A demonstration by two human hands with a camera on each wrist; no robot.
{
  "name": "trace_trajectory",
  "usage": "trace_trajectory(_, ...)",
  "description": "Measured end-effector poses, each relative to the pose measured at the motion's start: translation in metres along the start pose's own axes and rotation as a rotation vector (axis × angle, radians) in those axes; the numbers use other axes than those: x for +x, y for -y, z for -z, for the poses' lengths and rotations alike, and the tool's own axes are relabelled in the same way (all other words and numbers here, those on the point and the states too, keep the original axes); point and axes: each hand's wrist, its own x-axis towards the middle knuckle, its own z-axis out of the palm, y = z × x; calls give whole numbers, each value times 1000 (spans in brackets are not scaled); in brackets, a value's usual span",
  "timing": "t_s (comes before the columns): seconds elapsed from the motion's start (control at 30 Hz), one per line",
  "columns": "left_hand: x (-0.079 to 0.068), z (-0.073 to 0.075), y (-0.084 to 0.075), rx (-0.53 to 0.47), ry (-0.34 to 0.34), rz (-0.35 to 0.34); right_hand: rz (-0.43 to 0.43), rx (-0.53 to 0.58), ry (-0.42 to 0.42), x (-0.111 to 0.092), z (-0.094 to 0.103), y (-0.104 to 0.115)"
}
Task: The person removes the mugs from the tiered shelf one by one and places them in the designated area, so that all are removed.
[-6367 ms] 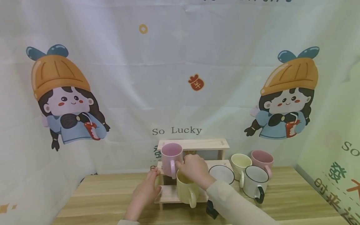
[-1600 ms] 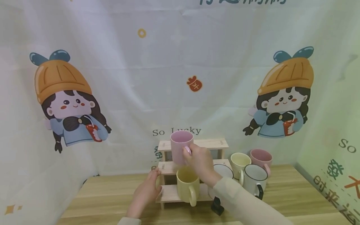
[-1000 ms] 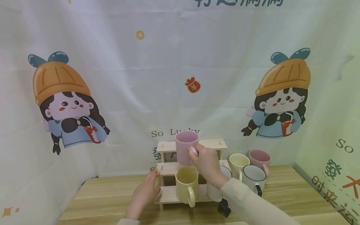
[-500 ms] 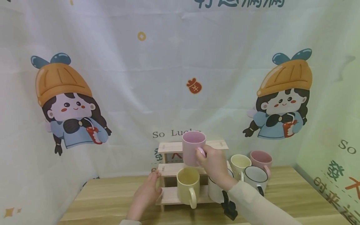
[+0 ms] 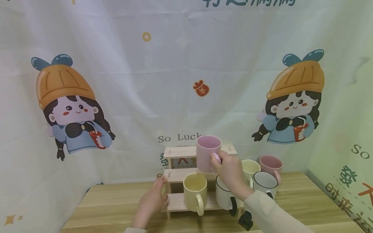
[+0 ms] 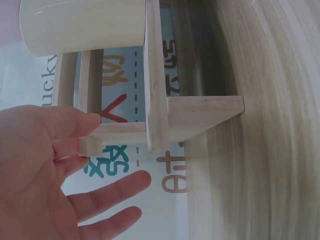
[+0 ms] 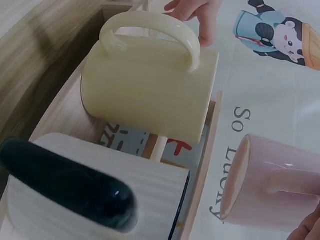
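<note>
In the head view my right hand (image 5: pixel 233 173) grips the handle of a lilac mug (image 5: pixel 205 158), held upright in front of the upper tiers of a small wooden step rack (image 5: pixel 177 174). The right wrist view shows the lilac mug (image 7: pixel 272 185) apart from the shelves. My left hand (image 5: pixel 151 199) pinches the rack's left end at the middle tier; in the left wrist view, two fingers of that hand (image 6: pixel 35 170) stay stretched out. A yellow mug (image 5: pixel 193 194) stands on the lowest tier, and right of it a white mug (image 5: pixel 224 195) with a black handle.
Right of the rack, on the wood-grain table (image 5: pixel 110 200), stand a pale yellow cup (image 5: pixel 250 166), a pink mug (image 5: pixel 271 165) and another black-rimmed white mug (image 5: pixel 263 183). A printed cloth (image 5: pixel 140 97) hangs behind. A black device (image 5: pixel 246 220) sits at my right wrist.
Since the earliest frame, my right hand has raised the lilac mug from the rack's left side; over the last second and a half it has carried it rightward. My left hand stays at the rack.
</note>
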Motion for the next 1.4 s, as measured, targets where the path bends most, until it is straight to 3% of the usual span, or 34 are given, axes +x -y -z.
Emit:
trace_trajectory(0.77,0,1,1,4,-3,-10,-95,-36,43,1,15,-17)
trace_trajectory(1.13,0,0,2,1,4,-3,-18,-75,-48,-3,26,-33)
trace_trajectory(1.4,0,0,2,-1,3,-4,-27,-85,-80,-10,36,-49)
